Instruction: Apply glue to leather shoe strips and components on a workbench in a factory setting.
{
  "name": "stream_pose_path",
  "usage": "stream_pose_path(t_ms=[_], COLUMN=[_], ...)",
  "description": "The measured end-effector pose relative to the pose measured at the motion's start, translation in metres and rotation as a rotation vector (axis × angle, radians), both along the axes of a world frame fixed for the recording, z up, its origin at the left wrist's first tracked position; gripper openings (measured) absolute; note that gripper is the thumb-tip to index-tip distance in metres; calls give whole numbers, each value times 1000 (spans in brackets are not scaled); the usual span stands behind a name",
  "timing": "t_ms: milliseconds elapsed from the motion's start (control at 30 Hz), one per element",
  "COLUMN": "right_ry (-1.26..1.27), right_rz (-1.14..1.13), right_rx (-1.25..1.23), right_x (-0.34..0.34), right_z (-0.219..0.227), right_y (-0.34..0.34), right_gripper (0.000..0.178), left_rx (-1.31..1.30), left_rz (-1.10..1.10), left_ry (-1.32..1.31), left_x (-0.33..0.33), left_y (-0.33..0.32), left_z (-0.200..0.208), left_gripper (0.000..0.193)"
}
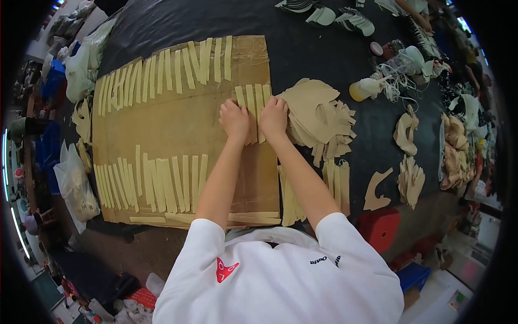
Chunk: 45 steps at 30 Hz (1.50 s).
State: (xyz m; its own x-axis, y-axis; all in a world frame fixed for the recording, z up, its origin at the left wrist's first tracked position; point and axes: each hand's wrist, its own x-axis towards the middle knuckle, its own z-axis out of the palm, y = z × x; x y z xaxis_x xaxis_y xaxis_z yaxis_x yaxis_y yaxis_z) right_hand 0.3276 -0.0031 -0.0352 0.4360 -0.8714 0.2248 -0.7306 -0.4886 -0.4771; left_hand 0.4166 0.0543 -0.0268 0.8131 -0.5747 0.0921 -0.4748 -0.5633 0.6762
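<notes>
Both hands are over the right part of a large brown cardboard sheet (172,127). Between them lie several narrow pale-yellow strips (250,102), side by side on a tan piece (252,135) that is partly covered. My left hand (234,120) is closed, its curled fingers at the leftmost of these strips. My right hand (274,116) is closed at the rightmost strip, thumb and fingers pinching near its upper part. The fingertips are partly hidden. Just right of my right hand lies a fanned pile of tan cut pieces (313,110) with curved cut-outs.
More pale strips line the sheet's far edge (178,70) and near edge (164,183). Strip bundles (337,183) lie by my right forearm. A yellowish bottle (364,89), white cords (396,81) and tan pieces (406,132) are further right. A red stool (379,228) stands below the table edge.
</notes>
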Motion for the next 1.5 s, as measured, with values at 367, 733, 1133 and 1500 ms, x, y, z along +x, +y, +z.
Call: stream_pose_path(t_ms=[367,733,1133,1500], right_ry=[84,-646,56,-698], right_rz=[-88,51,-47,231], right_rx=[403,1118,606,1508], right_x=[-5,-7,23,-81], right_z=[31,28,18,120], right_y=[-31,-36,-33,52], right_gripper=[16,24,27,13], left_rx=[-288,281,224,-564], left_rz=[-227,-82,-73,-105], left_ry=[972,-109,66,930], left_x=[10,-8,4,-55], left_y=[-6,-10,-5,88], left_z=[47,9,2,79], left_gripper=[16,27,25,55])
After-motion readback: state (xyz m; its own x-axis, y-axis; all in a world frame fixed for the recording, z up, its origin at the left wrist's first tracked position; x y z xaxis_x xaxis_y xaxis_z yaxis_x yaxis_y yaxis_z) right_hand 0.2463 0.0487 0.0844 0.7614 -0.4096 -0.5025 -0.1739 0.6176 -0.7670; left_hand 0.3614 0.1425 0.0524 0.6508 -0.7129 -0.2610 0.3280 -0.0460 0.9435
